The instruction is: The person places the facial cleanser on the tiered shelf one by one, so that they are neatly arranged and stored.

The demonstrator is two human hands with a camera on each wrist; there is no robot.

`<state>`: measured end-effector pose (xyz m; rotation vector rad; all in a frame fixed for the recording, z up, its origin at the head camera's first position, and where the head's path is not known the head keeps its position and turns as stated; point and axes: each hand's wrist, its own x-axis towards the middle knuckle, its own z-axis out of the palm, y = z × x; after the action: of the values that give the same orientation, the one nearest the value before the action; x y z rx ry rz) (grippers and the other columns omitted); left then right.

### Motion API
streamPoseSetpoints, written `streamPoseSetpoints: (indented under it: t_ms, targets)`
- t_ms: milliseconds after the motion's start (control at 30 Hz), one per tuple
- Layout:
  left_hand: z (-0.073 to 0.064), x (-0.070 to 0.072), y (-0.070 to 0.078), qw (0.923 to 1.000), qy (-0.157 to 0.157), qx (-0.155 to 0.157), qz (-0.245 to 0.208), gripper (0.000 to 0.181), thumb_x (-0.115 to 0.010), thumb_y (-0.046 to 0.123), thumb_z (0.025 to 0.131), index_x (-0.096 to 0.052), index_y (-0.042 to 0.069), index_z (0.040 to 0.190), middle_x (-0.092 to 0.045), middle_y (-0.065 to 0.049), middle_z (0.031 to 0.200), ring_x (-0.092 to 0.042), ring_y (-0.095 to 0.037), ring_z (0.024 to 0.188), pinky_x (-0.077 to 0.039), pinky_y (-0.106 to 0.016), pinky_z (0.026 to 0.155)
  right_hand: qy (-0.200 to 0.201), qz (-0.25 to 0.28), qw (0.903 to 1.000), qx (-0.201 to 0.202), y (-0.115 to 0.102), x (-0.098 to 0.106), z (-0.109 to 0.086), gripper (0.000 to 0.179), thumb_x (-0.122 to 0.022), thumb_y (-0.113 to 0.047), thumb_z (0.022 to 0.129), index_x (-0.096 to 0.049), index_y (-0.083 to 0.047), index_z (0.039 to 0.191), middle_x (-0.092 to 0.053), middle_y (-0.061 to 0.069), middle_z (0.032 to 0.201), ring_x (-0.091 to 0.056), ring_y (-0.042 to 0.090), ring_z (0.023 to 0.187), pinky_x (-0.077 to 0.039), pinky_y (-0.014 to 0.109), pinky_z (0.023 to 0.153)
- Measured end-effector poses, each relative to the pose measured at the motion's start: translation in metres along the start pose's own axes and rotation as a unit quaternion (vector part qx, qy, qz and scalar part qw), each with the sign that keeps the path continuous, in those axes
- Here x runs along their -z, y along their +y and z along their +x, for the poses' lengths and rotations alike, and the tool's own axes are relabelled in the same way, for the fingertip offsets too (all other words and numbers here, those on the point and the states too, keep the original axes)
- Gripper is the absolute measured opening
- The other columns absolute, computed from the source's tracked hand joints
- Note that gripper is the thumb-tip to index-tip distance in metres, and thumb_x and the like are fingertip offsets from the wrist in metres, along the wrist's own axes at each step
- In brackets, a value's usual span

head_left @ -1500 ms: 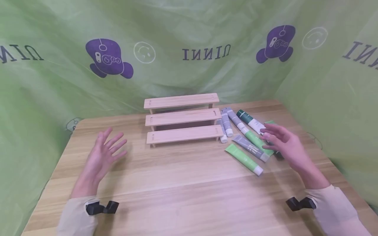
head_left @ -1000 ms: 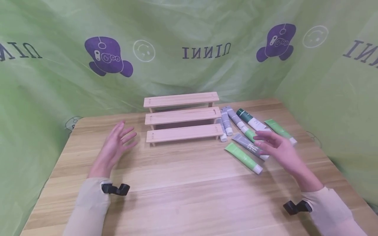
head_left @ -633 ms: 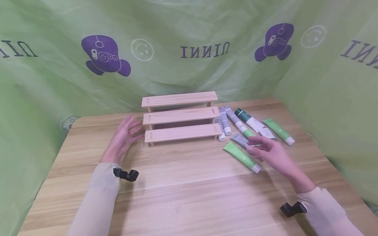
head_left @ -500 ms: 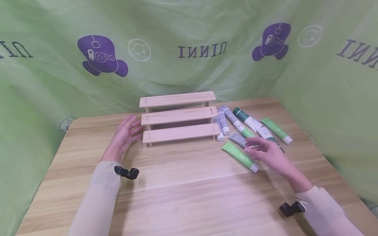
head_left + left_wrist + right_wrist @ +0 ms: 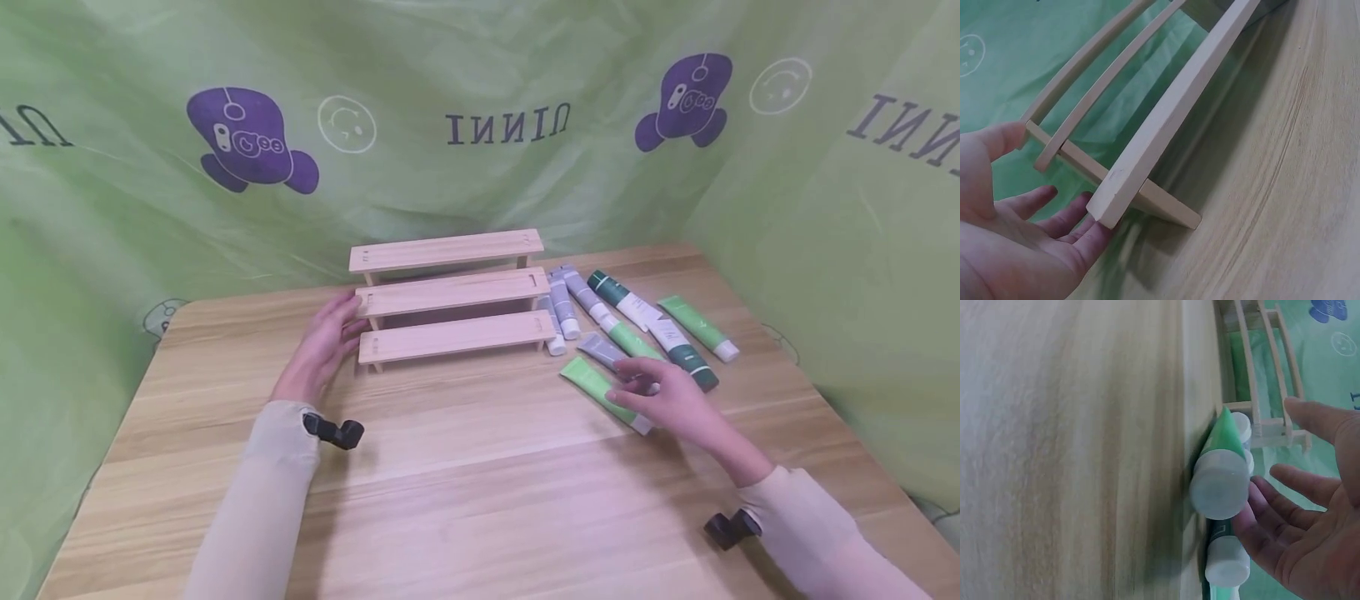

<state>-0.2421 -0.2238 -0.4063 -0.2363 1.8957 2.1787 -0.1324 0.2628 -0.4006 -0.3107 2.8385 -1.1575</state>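
Note:
A three-tier wooden display rack stands at the back middle of the table, its shelves bare. My left hand is at the rack's left end, fingers extended. In the left wrist view the thumb meets the end of the upper tiers and the fingertips are right at the front shelf. Over the squeeze tubes on the right, my right hand hovers with loosely bent fingers and nothing between them. Closest below it lie a light green tube and a grey tube, both partly hidden by the hand.
Beyond the right hand lie a green tube and two white tubes with dark green ends, one of them a white tube. Several grey-blue tubes lie against the rack's right side. A green printed curtain surrounds the wooden table.
My left hand has moved right and forward to the rack's left end. My right hand has shifted left, from the farther tubes to above the light green one. The rack and tubes stay put.

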Motion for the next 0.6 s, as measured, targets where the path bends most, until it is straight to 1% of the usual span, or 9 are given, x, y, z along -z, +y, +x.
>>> streamPoseSetpoints:
  t_ms: [133,200,267,433,600]
  targets:
    - [0.002,-0.004,0.001,0.9999,0.004,0.004,0.015,0.071,-0.046,0.039,0.107,-0.009,0.016,0.163,-0.024,-0.014,0.163,-0.03,-0.03,0.145,-0.026,-0.04,0.12,0.002,-0.037,0.9993,0.011,0.0,-0.005,0.003,0.049,-0.083,-0.021,0.084,-0.066,0.005,0.122,-0.071,0.011,0.1,-0.066,0.024,0.089,-0.058,0.041,0.078]
    - [0.003,-0.004,0.001,0.9998,0.006,0.005,0.019,0.069,-0.045,0.038,0.107,-0.009,0.016,0.163,-0.024,-0.013,0.163,-0.031,-0.03,0.144,-0.026,-0.04,0.12,-0.002,-0.051,0.9986,0.013,0.0,-0.007,0.005,0.048,-0.083,-0.019,0.083,-0.066,0.006,0.12,-0.071,0.011,0.099,-0.065,0.023,0.087,-0.058,0.042,0.077]
    - [0.003,-0.005,0.001,0.9997,0.007,0.005,0.025,0.068,-0.043,0.038,0.108,-0.009,0.016,0.163,-0.023,-0.013,0.163,-0.031,-0.03,0.144,-0.026,-0.039,0.12,-0.007,-0.07,0.9974,0.01,-0.001,-0.009,0.007,0.047,-0.084,-0.019,0.082,-0.067,0.005,0.119,-0.069,0.008,0.095,-0.063,0.022,0.085,-0.057,0.04,0.075]
    - [0.006,-0.005,-0.001,0.9995,0.008,0.001,0.03,0.063,-0.041,0.034,0.109,-0.012,0.015,0.162,-0.03,-0.012,0.16,-0.034,-0.028,0.143,-0.031,-0.037,0.118,-0.021,-0.115,0.993,0.017,-0.001,-0.01,0.01,0.046,-0.086,-0.021,0.079,-0.07,0.002,0.115,-0.064,0.0,0.087,-0.057,0.017,0.079,-0.052,0.034,0.07]
    - [0.008,-0.006,-0.003,0.9995,0.015,0.002,0.027,0.062,-0.041,0.031,0.109,-0.013,0.013,0.162,-0.033,-0.012,0.159,-0.035,-0.027,0.142,-0.035,-0.035,0.116,-0.027,-0.15,0.9882,0.016,-0.003,-0.011,0.013,0.046,-0.087,-0.024,0.076,-0.072,-0.001,0.112,-0.061,-0.002,0.082,-0.053,0.015,0.073,-0.048,0.032,0.065]
